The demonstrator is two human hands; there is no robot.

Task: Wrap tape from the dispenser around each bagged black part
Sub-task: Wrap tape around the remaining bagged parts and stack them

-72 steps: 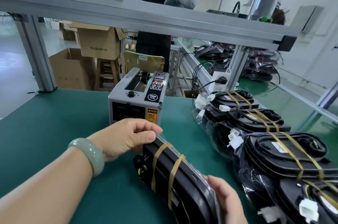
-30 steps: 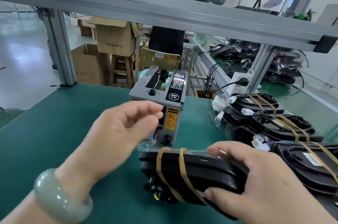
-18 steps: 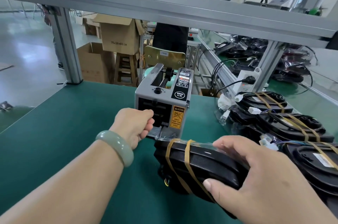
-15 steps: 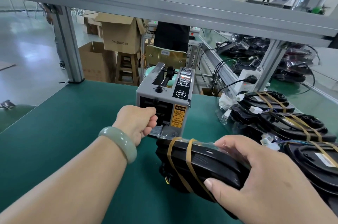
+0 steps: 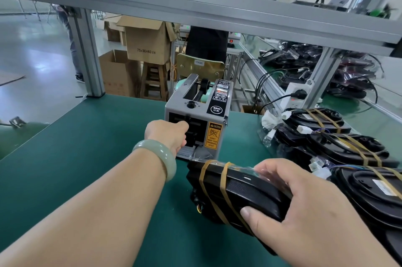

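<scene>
left hand [image 5: 167, 134]: fingers curled at dispenser [image 5: 214, 112] outlet, hold unclear | right hand [image 5: 304, 212]: grips bagged part [image 5: 239, 192] just before dispenser

A green-topped workbench [image 5: 65, 147] stood under a grey metal frame, with a crossbeam [image 5: 195, 12] running overhead and an upright post [image 5: 89, 55] at the far left corner. Behind it, cardboard boxes [image 5: 148, 42] sat close to a wooden stool [image 5: 154, 81] and a yellowish chair back [image 5: 200, 66]. The pale floor [image 5: 32, 59] shone with reflected light. A person in dark clothes [image 5: 206, 42] stood further back, and a white socket block [image 5: 295, 92] was fixed near the right-hand post.
</scene>
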